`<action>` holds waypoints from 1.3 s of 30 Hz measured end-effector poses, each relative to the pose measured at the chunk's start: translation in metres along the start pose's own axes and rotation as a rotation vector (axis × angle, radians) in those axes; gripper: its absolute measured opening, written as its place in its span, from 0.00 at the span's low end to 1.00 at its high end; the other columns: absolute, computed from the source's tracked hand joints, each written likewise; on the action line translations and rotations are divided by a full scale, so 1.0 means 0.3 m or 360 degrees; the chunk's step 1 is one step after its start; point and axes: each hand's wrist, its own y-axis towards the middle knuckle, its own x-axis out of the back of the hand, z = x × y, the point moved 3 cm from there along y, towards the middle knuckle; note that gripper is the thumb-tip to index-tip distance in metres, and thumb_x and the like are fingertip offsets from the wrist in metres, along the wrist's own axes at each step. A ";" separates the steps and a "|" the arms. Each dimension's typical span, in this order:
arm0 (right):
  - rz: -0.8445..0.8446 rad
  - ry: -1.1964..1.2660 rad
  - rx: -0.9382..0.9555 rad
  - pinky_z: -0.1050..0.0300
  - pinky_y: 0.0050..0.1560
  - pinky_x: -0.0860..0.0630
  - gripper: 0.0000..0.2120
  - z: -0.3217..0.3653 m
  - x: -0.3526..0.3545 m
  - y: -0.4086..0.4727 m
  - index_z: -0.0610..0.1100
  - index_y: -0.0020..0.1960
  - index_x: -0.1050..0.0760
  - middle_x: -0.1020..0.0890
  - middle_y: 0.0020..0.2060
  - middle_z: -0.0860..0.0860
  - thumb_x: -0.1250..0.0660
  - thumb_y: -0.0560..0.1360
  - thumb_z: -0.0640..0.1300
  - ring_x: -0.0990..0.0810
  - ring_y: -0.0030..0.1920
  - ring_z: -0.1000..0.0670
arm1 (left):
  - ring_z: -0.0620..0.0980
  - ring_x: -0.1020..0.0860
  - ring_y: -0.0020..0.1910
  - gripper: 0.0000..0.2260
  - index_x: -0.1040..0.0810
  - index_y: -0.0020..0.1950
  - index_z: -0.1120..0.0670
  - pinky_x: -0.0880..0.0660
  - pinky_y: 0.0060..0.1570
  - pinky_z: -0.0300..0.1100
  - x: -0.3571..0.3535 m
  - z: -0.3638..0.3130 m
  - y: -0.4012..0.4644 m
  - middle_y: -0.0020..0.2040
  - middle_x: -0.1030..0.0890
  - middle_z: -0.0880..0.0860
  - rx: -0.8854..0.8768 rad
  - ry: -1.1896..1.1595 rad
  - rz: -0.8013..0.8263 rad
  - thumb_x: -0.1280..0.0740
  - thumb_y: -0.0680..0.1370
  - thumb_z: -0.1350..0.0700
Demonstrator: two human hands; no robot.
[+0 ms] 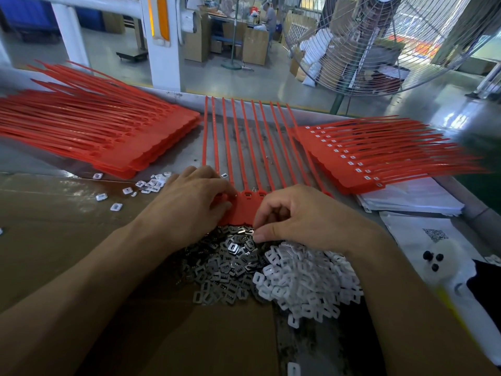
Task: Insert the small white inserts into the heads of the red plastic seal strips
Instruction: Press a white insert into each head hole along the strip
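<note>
My left hand rests on the heads of the comb of red seal strips lying in front of me, its fingers curled over the left end and pressing it to the worktop. My right hand hovers at the comb's near edge, thumb and forefinger drawn together in a pinch right over the heap of metal clips; whether anything sits between the tips I cannot tell. The tails of this comb run away towards 12 o'clock.

At 6 o'clock from my hands, just beside the metal clips on the right, lies the big pile of white inserts, resting on brown cardboard. A few loose assembled pieces are scattered at 9 o'clock.

At 2 o'clock a finished stack shows a white insert in each head of its top comb, so that lot looks done. At 10 o'clock the larger unfilled stack shows empty heads, by my reckoning work still to come. The comb under my hands shows open slots in the heads I can see, so I judge it barely begun. A good deal remains.

Beyond, a standing fan is at 1 o'clock, and papers lie at 3 o'clock.
</note>
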 end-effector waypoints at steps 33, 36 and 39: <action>-0.0436 0.0186 -0.0022 0.69 0.40 0.24 0.05 -0.014 -0.022 0.021 0.54 0.45 0.17 0.15 0.40 0.59 0.28 0.78 0.45 0.17 0.41 0.59 | 0.47 0.24 0.57 0.09 0.16 0.56 0.45 0.27 0.59 0.54 0.035 -0.077 -0.023 0.54 0.21 0.43 -0.0245 -0.0234 -0.0110 0.30 0.76 0.49; -0.0609 0.0220 -0.0094 0.69 0.36 0.26 0.04 -0.031 0.001 0.024 0.54 0.44 0.17 0.15 0.37 0.60 0.27 0.77 0.47 0.18 0.36 0.61 | 0.47 0.25 0.58 0.09 0.17 0.57 0.43 0.29 0.61 0.54 0.036 -0.060 -0.020 0.55 0.22 0.43 -0.0195 -0.0201 -0.0121 0.30 0.77 0.47; -0.0780 0.0216 -0.0219 0.67 0.38 0.27 0.02 -0.063 0.033 0.013 0.54 0.45 0.16 0.15 0.37 0.63 0.26 0.76 0.49 0.19 0.36 0.64 | 0.47 0.26 0.59 0.10 0.18 0.57 0.43 0.29 0.62 0.54 0.039 -0.039 -0.014 0.56 0.22 0.42 -0.0139 -0.0188 -0.0135 0.33 0.77 0.45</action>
